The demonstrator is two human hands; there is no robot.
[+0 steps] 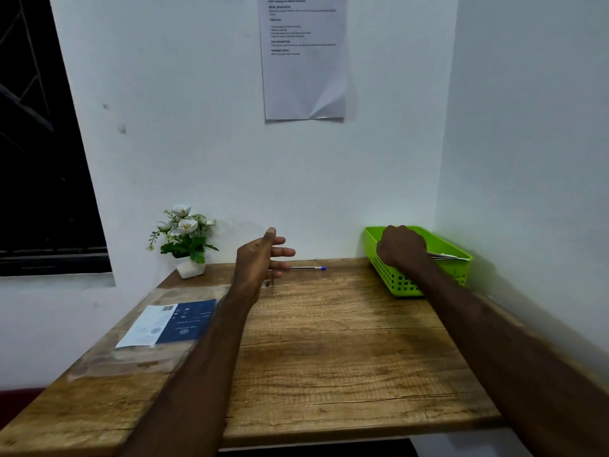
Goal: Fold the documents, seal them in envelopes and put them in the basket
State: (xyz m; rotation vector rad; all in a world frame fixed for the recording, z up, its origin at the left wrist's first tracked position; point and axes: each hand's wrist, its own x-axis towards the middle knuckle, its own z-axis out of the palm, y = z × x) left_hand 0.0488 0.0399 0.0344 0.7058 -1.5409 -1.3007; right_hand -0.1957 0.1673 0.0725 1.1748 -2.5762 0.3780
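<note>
A green plastic basket [458, 272] stands in the back right corner of the wooden table [329, 351]. A white envelope [449, 257] lies inside it, only its top edge showing above the rim. My right hand [400, 247] reaches into the basket with its back to me. Its fingers curl down over the envelope's left end, with the tips hidden. My left hand [263, 258] hovers above the back middle of the table, fingers straight and pointing right, holding nothing.
A pen with a blue cap [308, 268] lies by the back wall, just right of my left hand. A small pot of white flowers [186, 245] stands at the back left. A clear plastic sleeve with a blue-and-white label [171, 321] lies on the left. Walls close the back and right.
</note>
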